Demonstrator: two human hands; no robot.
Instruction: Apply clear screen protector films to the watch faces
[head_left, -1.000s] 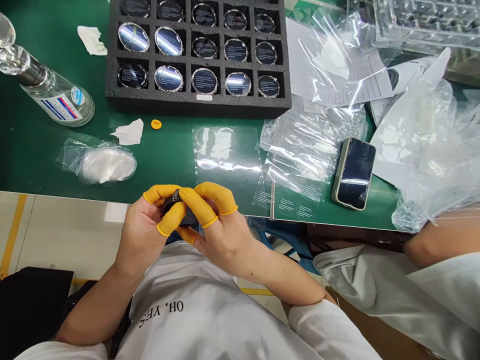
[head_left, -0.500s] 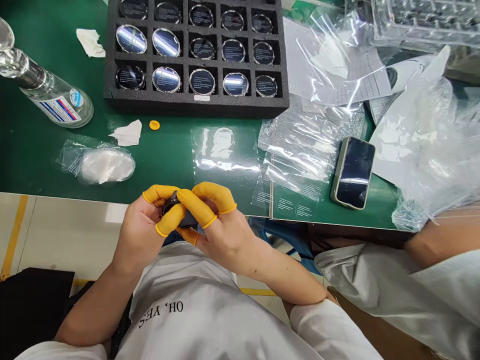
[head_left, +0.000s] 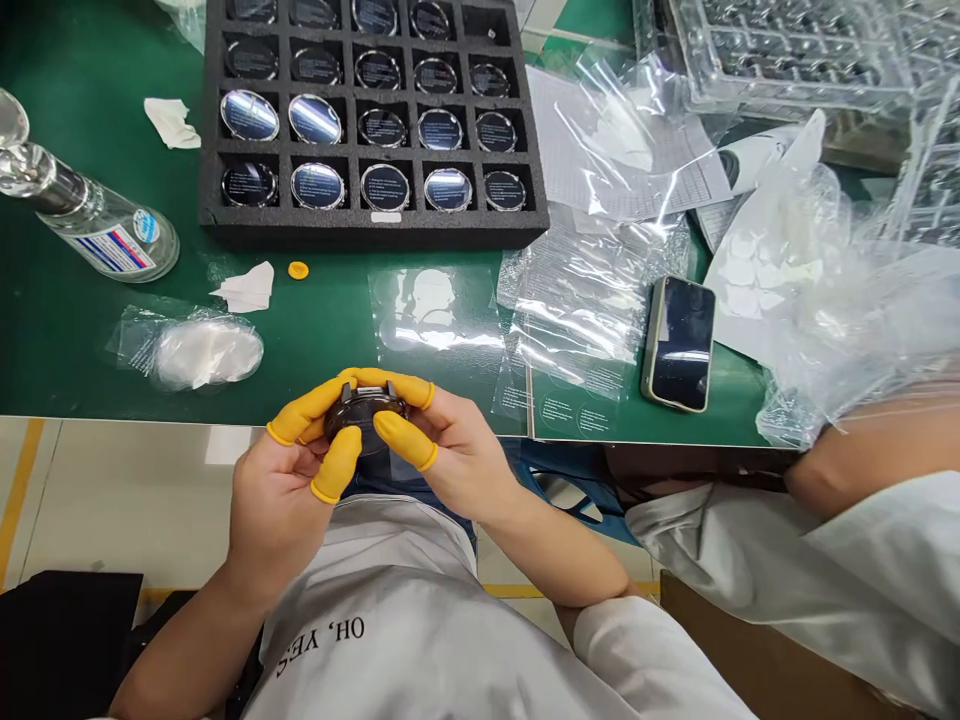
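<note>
A dark round watch case (head_left: 369, 408) with lugs is held between both hands, just off the front edge of the table. My left hand (head_left: 289, 465) grips its left side, thumb on the near face and fingers behind the rim. On the other side, my right hand (head_left: 450, 445) holds it with the thumb across the face and a finger along the top. Yellow finger cots cover the thumbs and several fingertips. Beyond the hands, a clear film sheet (head_left: 442, 345) lies on the green table (head_left: 315, 330).
A black foam tray (head_left: 375, 237) carries several round watch faces. Left are a glass pump bottle (head_left: 112, 225), a white pad in plastic (head_left: 210, 352), paper scraps and a loose yellow finger cot (head_left: 298, 271). Right are a phone (head_left: 680, 345), plastic bags (head_left: 802, 300) and another person's arm (head_left: 877, 430).
The watch case has been turned so its lugs and face show. My right fingers have shifted from covering it to its top edge and face. The view has moved slightly.
</note>
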